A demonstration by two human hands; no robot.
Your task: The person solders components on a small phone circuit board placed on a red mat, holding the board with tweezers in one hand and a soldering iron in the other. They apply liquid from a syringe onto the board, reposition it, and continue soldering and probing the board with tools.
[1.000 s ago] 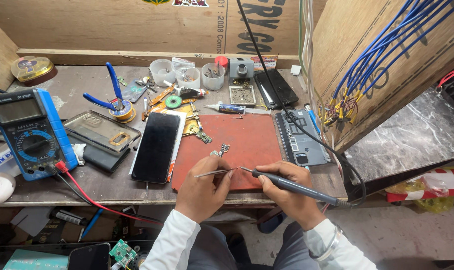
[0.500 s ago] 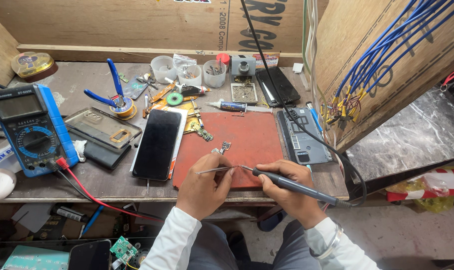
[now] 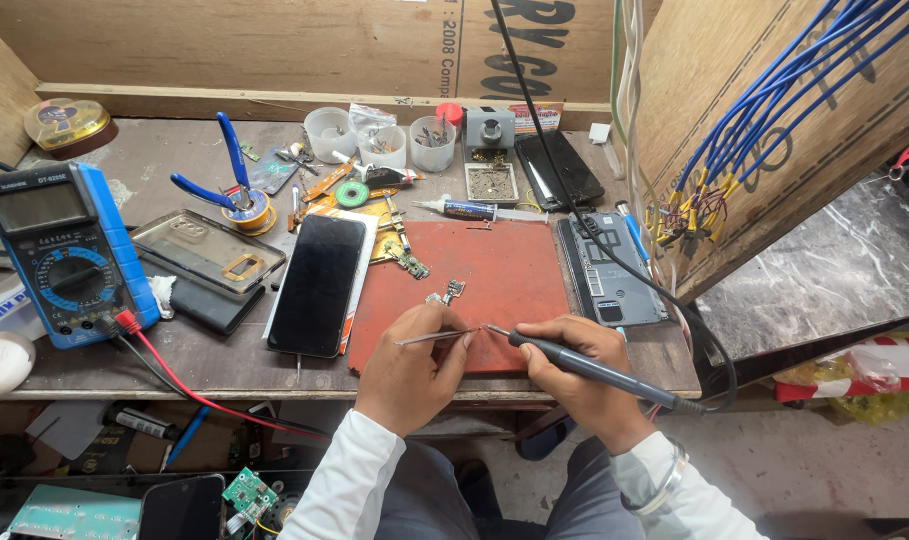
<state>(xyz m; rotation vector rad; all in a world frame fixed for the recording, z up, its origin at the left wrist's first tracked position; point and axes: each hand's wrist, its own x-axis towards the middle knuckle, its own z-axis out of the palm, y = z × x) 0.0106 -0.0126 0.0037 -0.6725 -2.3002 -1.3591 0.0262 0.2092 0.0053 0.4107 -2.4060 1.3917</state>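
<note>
My left hand [image 3: 411, 365] pinches thin metal tweezers [image 3: 429, 338] whose tips point right, over the front edge of a red work mat [image 3: 509, 270]. My right hand [image 3: 579, 370] grips a dark soldering iron [image 3: 584, 367] like a pen, its tip [image 3: 491, 328] meeting the tweezer tips. Whatever sits between the tips is too small to make out. A small metal part [image 3: 452, 291] lies on the mat just beyond my hands. A black phone [image 3: 319, 283] lies face up left of the mat.
A blue multimeter [image 3: 59, 250] with a red lead sits at the left. Blue-handled pliers [image 3: 226, 175], small cups [image 3: 382, 140], a glue tube [image 3: 466, 209], a phone back frame [image 3: 609, 270] and a clear case [image 3: 206, 250] crowd the bench. Blue wires [image 3: 764, 110] hang at the right.
Both hands stay at the mat's front edge with tweezers and iron tip together. The view has shifted slightly; nothing on the bench has moved.
</note>
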